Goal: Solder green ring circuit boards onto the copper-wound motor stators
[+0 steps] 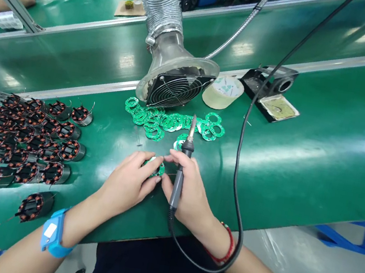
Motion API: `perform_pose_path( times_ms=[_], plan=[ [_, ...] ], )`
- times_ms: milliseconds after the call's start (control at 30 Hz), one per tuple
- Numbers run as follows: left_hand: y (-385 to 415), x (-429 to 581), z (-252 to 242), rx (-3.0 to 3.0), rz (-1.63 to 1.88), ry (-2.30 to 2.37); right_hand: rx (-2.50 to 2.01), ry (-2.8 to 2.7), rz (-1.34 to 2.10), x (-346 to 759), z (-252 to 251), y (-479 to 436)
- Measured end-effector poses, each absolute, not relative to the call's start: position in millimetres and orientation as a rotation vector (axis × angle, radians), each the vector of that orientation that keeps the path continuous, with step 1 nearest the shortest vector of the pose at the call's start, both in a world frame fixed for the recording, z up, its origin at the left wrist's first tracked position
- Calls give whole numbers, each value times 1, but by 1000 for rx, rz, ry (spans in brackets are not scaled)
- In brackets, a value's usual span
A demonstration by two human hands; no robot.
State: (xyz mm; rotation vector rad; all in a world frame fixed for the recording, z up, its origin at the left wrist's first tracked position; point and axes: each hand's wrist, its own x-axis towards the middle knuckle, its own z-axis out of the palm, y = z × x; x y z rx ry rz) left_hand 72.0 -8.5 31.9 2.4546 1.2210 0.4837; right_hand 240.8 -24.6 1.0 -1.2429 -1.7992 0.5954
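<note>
Iron (right hand), green board, left hand

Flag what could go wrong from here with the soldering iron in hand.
1. The right hand grips the grey-handled soldering iron while also pinching the small green ring-shaped circuit board with the left hand. The iron could slip, its tip possibly hitting fingers or the pile of loose green rings.
2. Its black cord curls past the right wrist and may snag.

Green ring (mostly hidden)
</note>
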Motion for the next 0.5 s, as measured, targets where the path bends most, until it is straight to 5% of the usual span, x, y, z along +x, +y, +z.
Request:
perform_pose_path(
  times_ms=[200,500],
  plan=[
    [-1,59,42,2448,309,1030,-1242,-1834,498,239,0,-26],
    [-4,69,23,2494,488,1148,-1209,-1838,569,245,0,-25]
  ],
)
